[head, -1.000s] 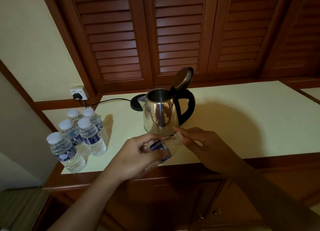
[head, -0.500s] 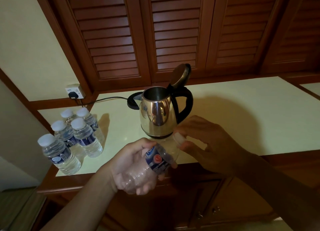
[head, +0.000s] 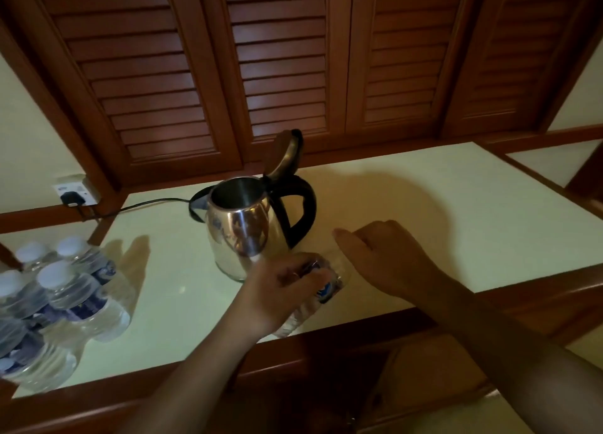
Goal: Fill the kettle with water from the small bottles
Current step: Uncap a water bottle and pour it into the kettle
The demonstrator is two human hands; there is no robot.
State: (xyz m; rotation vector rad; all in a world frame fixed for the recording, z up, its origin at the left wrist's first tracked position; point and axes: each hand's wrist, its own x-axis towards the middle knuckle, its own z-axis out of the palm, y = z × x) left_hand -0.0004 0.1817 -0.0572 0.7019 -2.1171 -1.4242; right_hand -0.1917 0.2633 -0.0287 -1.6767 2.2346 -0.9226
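The left hand (head: 280,287) grips a clear plastic bottle (head: 326,295) before the shiny steel kettle (head: 241,234), lid up; the right hand (head: 391,257) curls beside it, and I cannot tell whether it holds anything.

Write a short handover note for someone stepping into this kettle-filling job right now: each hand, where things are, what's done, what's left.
Left hand grips a small bottle, tilted, in front of the kettle.
Right hand is by its neck; whether it holds a cap is hidden.
Kettle on the counter, lid open; water level unseen.
Capped bottles wait at far left.
Done: lid open, one bottle in hand.
Left: probably pour it, then the others.
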